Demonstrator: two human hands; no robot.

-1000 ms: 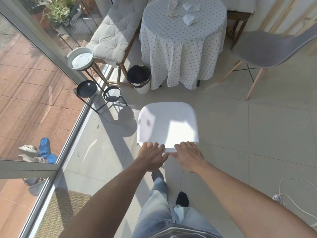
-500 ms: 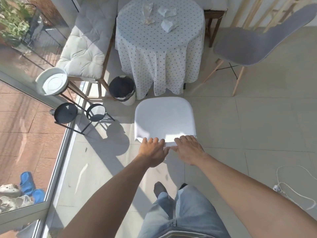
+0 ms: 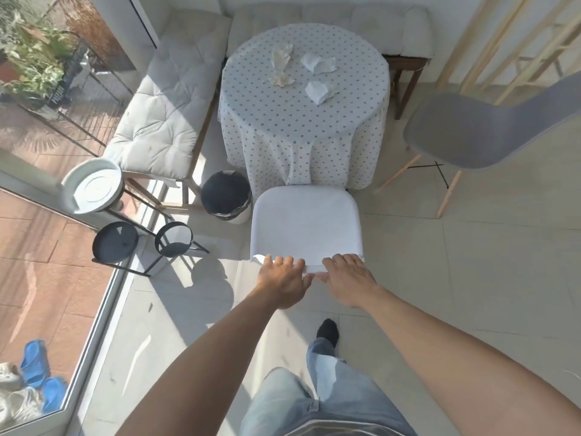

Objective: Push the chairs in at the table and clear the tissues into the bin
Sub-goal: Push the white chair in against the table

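A white chair (image 3: pixel 306 225) stands right in front of me, its front edge touching the hanging dotted cloth of the round table (image 3: pixel 303 111). My left hand (image 3: pixel 281 283) and my right hand (image 3: pixel 347 281) both grip the top of its backrest, side by side. Several crumpled tissues (image 3: pixel 319 91) lie on the tabletop. A grey chair (image 3: pixel 481 133) with wooden legs stands apart from the table at the right. The black-lined bin (image 3: pixel 226 198) sits on the floor left of the white chair.
A cushioned bench (image 3: pixel 166 111) runs along the left and behind the table. A metal plant stand (image 3: pixel 116 240) with a white dish (image 3: pixel 92 190) stands by the glass door at the left. Wooden slats (image 3: pixel 490 45) rise at the far right. Tiled floor (image 3: pixel 471 278) stretches right.
The white chair has slid forward with both hands on its back, closing the gap until its seat reaches the tablecloth. I have stepped forward with it.
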